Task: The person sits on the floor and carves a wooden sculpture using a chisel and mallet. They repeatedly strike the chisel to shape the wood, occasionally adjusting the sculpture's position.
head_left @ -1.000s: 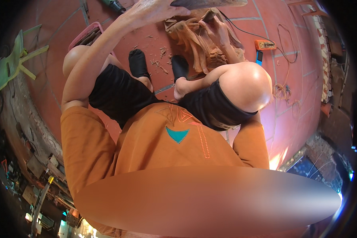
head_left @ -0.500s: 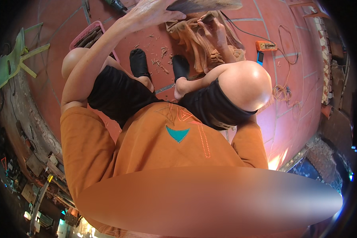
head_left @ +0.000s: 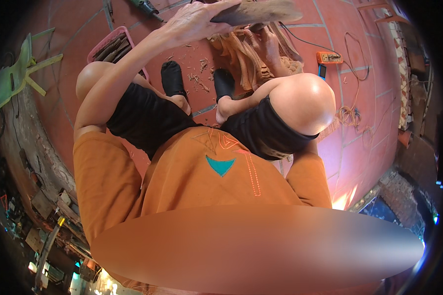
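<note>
At the top of the view my left hand [head_left: 192, 22] is closed around the handle end of a flat wooden mallet [head_left: 261, 12]. The mallet's broad end reaches right, just above my right hand [head_left: 268, 46]. That hand is wrapped around a short dark handle, like a carving chisel's [head_left: 256, 27], its top close under the mallet. Whether the two touch, I cannot tell. The blade is hidden. Beneath and beside my right hand stands a carved brown wood piece [head_left: 248, 69] with flowing ridges, by my right foot.
Wood shavings [head_left: 199, 81] lie on red tiles between my feet. A pink basket [head_left: 125, 34] of dark tools stands left, near a green power tool [head_left: 145, 7]. Right are an orange power strip [head_left: 329, 57], a blue-screened device [head_left: 322, 72] and coiled cord [head_left: 349, 116]. A green chair [head_left: 15, 73] stands far left.
My left hand and the mallet have come down slightly and to the right, now covering more of the carving's top and my right hand's handle. My right hand has shifted a little lower.
</note>
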Tool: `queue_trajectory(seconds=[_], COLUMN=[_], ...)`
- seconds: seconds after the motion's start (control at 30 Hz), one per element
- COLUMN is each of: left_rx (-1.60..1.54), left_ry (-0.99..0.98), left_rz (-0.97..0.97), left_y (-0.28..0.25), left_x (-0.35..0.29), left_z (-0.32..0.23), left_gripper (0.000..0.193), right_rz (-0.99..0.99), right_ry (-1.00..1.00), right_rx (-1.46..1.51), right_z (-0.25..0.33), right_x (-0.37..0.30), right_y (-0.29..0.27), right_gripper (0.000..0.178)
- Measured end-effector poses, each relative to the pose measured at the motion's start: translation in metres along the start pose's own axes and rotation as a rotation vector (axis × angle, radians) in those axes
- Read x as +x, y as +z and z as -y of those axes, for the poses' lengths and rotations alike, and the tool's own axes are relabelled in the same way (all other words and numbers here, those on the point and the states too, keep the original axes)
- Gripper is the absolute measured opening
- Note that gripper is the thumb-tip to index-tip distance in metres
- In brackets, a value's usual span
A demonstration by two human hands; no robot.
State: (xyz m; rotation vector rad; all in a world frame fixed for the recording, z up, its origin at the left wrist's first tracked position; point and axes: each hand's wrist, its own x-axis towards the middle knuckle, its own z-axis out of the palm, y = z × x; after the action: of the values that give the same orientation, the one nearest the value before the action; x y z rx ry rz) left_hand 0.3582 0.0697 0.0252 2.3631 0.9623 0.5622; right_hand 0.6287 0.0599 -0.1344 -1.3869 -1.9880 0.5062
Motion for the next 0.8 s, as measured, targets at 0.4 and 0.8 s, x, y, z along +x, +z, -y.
queue_trajectory(seconds=[0.4, 0.8], left_rx=[0.042, 0.166], left_ry=[-0.078, 0.159], left_rz=[0.111, -0.043], left_y=[-0.005, 0.015], left_x=[-0.001, -0.003], left_z=[-0.019, -0.008], left_gripper=[0.071, 0.071], right_rz=[-0.072, -0.075], right_ry=[-0.075, -0.055], right_rx=[0.080, 0.107], right_z=[-0.007, -0.002], right_x=[-0.005, -0.012], right_y=[0.005, -0.003], right_gripper=[0.022, 0.021])
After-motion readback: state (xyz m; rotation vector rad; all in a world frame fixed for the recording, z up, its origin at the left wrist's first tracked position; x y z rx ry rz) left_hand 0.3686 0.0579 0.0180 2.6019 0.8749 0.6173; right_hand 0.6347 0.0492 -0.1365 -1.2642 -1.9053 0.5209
